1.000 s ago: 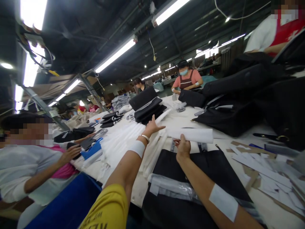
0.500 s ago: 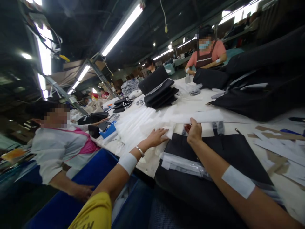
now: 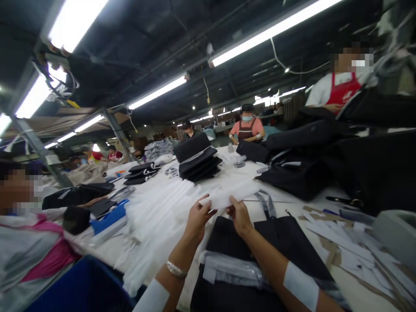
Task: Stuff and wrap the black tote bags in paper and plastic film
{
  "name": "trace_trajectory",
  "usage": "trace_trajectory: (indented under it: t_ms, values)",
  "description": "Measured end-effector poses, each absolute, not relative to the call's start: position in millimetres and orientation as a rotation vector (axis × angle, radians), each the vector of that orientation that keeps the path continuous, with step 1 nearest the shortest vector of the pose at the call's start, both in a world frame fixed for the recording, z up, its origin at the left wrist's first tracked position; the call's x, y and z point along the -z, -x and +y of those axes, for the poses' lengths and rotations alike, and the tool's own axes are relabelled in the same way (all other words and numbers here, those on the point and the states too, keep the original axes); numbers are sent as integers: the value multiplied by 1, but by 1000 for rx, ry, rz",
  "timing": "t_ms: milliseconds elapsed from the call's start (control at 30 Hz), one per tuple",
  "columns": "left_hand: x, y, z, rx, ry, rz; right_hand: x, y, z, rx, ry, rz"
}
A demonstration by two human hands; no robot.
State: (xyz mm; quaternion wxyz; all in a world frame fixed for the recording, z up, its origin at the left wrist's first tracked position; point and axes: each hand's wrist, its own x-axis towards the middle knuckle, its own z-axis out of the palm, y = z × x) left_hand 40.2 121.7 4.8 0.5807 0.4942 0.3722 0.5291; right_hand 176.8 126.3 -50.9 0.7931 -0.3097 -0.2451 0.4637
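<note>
Both my hands pinch a folded strip of thin white wrapping sheet (image 3: 224, 196) above the table. My left hand (image 3: 196, 220) grips its near edge with thumb and fingers. On the right part of the strip, my right hand (image 3: 239, 216) is closed the same way. Beneath my forearms lies a black bag (image 3: 276, 242), flat, with clear film wrapped around a band across it. Its grey-wrapped handle (image 3: 266, 203) sticks up past the top edge. To the left spreads a large pile of white sheets (image 3: 159, 212).
A stack of black bags (image 3: 199, 162) stands beyond my hands, with more black bags (image 3: 299, 160) at the right. Paper and cardboard strips (image 3: 344, 247) lie right. A blue bin (image 3: 84, 286) is at lower left. Co-workers stand around the table (image 3: 240, 173).
My left hand has gone from lying spread on the white sheets to pinching the strip beside my right hand. The view has swung right and up.
</note>
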Motion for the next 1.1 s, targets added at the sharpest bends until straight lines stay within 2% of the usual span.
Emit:
trace_trajectory:
  t_ms: [167,300,433,567,767,933,1100]
  values:
    - [9,-35,120,-1560,-1456,988,51,-171,123,-1122,538,-659]
    - [35,-30,113,-1456,-2047,1006,49,-171,120,-1257,474,-609]
    - [56,-34,97,-1307,-2318,975,47,-173,115,-1039,741,-746]
    - [69,-46,65,-1416,-2248,1190,44,-180,114,-805,916,-649]
    - [86,-59,39,-875,-2587,1166,-5,-204,119,-667,956,-625]
    - [79,-57,43,-680,-2673,1139,-58,-261,81,-588,868,-881]
    - [55,-64,52,-492,-2665,1062,-50,-348,-5,-463,1025,-783]
